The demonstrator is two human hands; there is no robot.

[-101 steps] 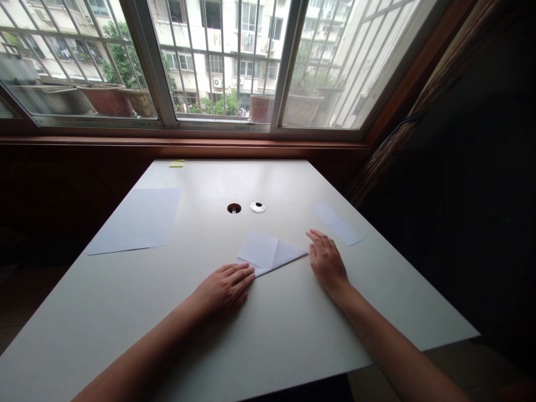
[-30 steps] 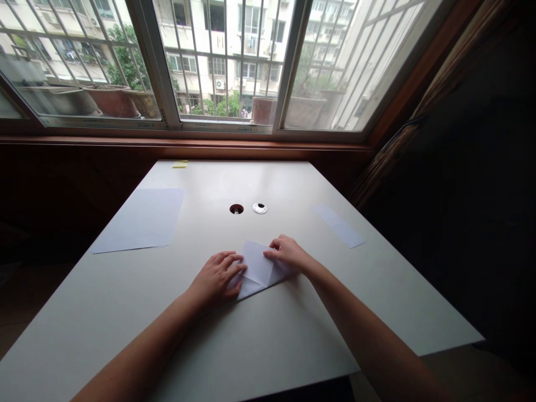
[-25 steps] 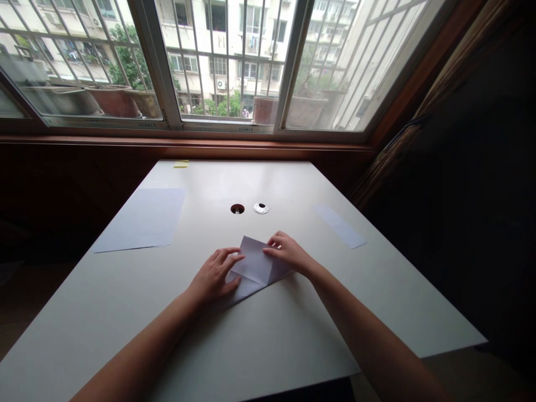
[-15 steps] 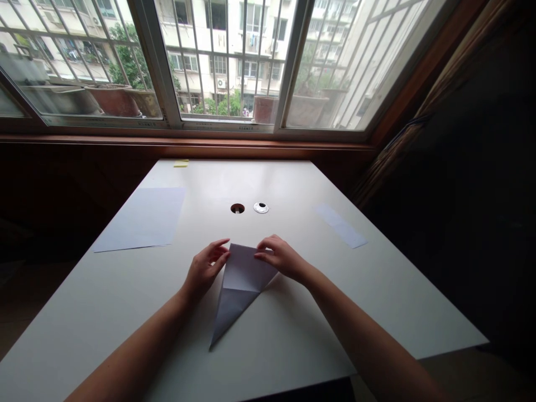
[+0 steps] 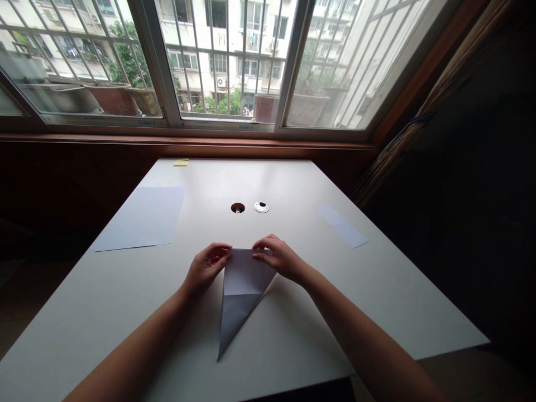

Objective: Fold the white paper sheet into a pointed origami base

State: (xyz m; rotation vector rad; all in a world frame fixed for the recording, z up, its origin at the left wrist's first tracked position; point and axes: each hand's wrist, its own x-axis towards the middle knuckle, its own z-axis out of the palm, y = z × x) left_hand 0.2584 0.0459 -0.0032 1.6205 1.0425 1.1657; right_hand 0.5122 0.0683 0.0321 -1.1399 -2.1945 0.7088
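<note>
A folded sheet of white paper (image 5: pixel 245 279) is between my hands, its long pointed tip aimed toward me and a crease running across its middle. My left hand (image 5: pixel 209 263) pinches the paper's upper left corner between thumb and fingers. At the top edge on the other side, my right hand (image 5: pixel 276 255) grips the paper with thumb and bent fingers, covering its upper right corner. The paper's lower part looks darker, in shade.
The white table (image 5: pixel 201 190) bears a flat paper sheet (image 5: pixel 142 218) at left and a narrow paper strip (image 5: pixel 342 224) at right. Beyond my hands are a round hole (image 5: pixel 238 207) and a silver ring cover (image 5: pixel 262 207). A yellow slip (image 5: pixel 181 162) lies by the far edge.
The paper has turned slightly, its pointed tip shifting right and toward me. My left fingers have closed onto its upper left corner; my right hand has moved slightly left.
</note>
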